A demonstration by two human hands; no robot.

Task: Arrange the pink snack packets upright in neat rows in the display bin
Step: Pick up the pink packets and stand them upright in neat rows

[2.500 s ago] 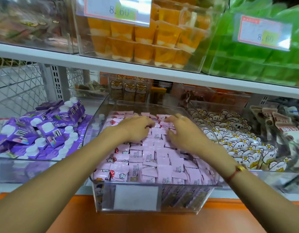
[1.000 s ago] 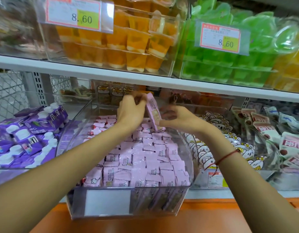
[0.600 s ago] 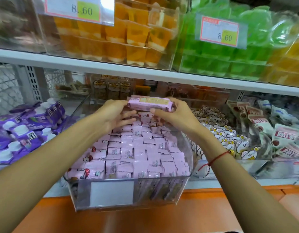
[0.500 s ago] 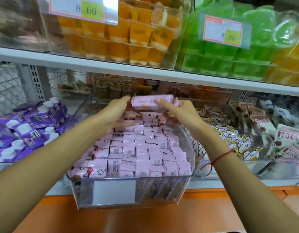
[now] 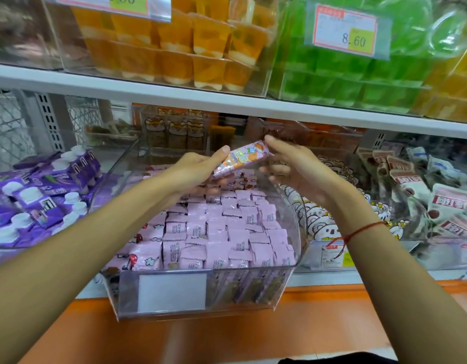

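A clear display bin (image 5: 253,292) stands on the lower shelf in front of me, filled with several upright pink snack packets (image 5: 222,232) in rows. Above its back half I hold one long pink packet (image 5: 240,158), tilted with its printed face toward me. My left hand (image 5: 193,169) grips its lower left end with thumb and fingers. My right hand (image 5: 295,169) touches the upper right end with a fingertip, the other fingers loosely spread.
Purple pouches (image 5: 43,195) fill the bin on the left; white cartoon packets (image 5: 319,222) and brown-and-white packets (image 5: 437,200) lie on the right. The white upper shelf (image 5: 227,101) with orange and green jelly cups hangs close above my hands. An orange ledge (image 5: 201,337) runs below.
I lifted one pink packet out of the back of the bin and turned it between both hands; it now tilts up to the right with its printed face showing.
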